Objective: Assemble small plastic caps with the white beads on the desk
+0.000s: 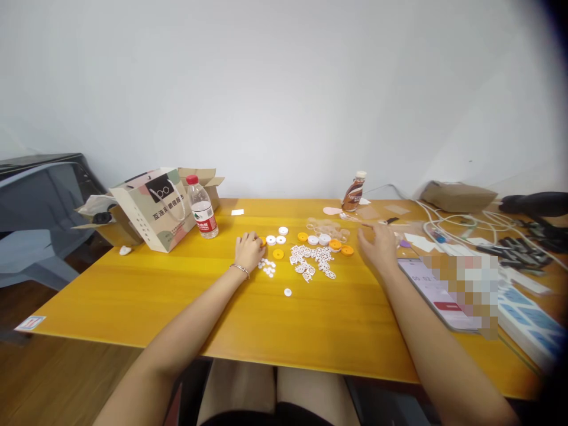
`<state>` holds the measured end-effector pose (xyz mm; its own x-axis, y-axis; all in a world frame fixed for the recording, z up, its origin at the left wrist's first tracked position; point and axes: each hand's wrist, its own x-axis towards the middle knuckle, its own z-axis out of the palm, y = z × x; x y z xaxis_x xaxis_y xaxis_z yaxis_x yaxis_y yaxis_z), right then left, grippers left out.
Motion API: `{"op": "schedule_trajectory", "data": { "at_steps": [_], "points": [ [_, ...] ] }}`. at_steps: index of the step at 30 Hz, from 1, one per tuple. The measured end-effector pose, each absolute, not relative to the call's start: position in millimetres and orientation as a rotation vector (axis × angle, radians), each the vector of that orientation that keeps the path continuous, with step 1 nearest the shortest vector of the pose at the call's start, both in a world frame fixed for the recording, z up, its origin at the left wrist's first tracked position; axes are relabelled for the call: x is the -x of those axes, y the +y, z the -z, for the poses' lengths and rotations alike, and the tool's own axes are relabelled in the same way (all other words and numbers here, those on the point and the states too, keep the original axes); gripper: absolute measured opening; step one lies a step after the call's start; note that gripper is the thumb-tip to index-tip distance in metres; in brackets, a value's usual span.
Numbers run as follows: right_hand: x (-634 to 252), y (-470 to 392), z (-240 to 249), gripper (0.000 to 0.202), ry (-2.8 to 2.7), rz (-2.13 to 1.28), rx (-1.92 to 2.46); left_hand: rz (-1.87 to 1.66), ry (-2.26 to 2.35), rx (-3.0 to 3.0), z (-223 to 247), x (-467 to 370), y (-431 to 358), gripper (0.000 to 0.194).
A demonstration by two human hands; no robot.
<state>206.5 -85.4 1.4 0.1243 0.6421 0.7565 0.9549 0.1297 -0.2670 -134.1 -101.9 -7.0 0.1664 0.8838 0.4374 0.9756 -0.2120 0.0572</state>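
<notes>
My left hand [249, 251] rests palm down on the table, fingers curled, a bracelet at its wrist. A yellow disc [263, 241] shows at its thumb and index finger, partly covered by them. Beside it lie white discs [271, 240], another yellow disc [278, 254] and a cluster of small white round pieces [268, 269]. To the right of several orange and white discs [323, 239], my right hand [380, 245] is open, thumb and fingers apart. Its nearest disc is an orange one [347, 251]. White perforated pieces [310, 260] lie heaped between the hands. One white button-like piece [288, 292] sits nearer me.
At the left stand a paper bag [162, 213], cardboard boxes and a water bottle [203, 210]. A brown drink bottle [354, 192] is at the back. Beside my right forearm lies a phone [437, 293], with cables [437, 228] and black parts [515, 254] beyond it.
</notes>
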Motion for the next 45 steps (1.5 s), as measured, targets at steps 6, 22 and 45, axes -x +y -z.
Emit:
{"op": "schedule_trajectory", "data": {
  "at_steps": [6,22,45],
  "points": [
    [-203,-84,1,0.025,-1.614,0.440,1.504,0.560,-1.702,2.201,8,137,-99,0.018],
    [-203,-83,6,0.022,-1.648,0.386,1.383,0.649,-0.745,3.142,-23,127,-170,0.018],
    [-154,-115,-10,0.017,-1.998,-0.016,1.094,0.402,-1.630,2.656,-19,195,-110,0.016]
  ]
}}
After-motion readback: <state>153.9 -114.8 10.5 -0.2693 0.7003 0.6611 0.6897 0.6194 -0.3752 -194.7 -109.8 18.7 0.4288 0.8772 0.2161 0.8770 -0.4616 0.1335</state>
